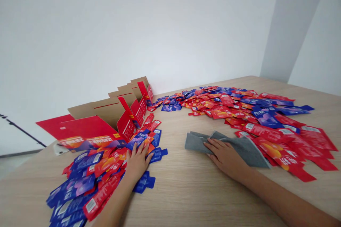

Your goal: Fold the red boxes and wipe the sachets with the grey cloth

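My left hand [137,161] lies open, fingers spread, on the near-left heap of flat red and blue packets [106,163]. Several blue packets [159,154] stick out past its fingertips. On the bare wood to the right, my right hand [225,156] is closed over a folded grey cloth [197,142], pressing it to the table. The cloth's right end [253,152] touches the edge of a second, larger packet pile [269,138]. What is under my palms is hidden.
Open red cardboard boxes [90,131] with brown insides stand in a row along the left. The long packet pile [221,101] curves from the back to the right. A white object [60,149] lies behind the nearest box. The table [170,198] meets a white wall [186,35].
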Demonstrator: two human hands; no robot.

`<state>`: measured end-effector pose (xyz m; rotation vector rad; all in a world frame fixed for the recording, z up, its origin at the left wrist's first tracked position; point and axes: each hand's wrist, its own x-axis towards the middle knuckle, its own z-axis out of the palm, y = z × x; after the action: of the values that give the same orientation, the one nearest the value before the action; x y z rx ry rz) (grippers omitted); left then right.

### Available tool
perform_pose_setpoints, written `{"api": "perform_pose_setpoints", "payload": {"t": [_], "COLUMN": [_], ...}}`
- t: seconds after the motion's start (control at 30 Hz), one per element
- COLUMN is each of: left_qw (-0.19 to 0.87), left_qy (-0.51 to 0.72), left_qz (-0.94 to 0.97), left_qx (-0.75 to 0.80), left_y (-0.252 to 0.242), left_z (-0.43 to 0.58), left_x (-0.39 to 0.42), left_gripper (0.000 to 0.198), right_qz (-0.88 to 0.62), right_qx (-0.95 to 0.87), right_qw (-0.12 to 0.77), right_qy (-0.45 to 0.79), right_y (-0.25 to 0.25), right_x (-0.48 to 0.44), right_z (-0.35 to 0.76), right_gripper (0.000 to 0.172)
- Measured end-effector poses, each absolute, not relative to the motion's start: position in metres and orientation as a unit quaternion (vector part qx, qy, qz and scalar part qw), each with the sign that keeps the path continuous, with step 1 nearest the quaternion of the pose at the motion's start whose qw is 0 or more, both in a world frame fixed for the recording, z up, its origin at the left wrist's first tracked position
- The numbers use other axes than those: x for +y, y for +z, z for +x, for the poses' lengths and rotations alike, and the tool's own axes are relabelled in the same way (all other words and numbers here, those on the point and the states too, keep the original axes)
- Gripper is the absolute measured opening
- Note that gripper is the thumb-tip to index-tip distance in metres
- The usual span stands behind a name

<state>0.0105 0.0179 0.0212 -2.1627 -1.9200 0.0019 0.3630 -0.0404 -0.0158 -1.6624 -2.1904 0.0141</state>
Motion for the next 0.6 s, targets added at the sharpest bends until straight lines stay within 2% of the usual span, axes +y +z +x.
{"api": "perform_pose_setpoints", "payload": {"t": [0.23,0.47,0.6], "left_qw": [0.16,0.046,0.035], "left_qy": [-0.024,-0.062,-0.034], "left_qz": [-0.751,-0.762,-0.739], "left_qx": [-0.64,-0.643,-0.672], "left_y": [0.031,0.023,0.021], "left_z": [0.044,0.104,0.101], "left_x": [0.038,0.122,0.179], "left_gripper": [0.041,0.054,0.059], "right_qz": [-0.581,-0.581,-0.587], "right_qx": [-0.787,-0.786,-0.781], "right_qw": [0.208,0.2,0.191], "right_qy": [0.013,0.069,0.09], "right_y": [-0.001,-0.009,-0.009], "right_x": [-0.047,-0.051,-0.05], "right_z": [0.36,0.355,0.353], "right_gripper": [0.044,0.055,0.052]}}
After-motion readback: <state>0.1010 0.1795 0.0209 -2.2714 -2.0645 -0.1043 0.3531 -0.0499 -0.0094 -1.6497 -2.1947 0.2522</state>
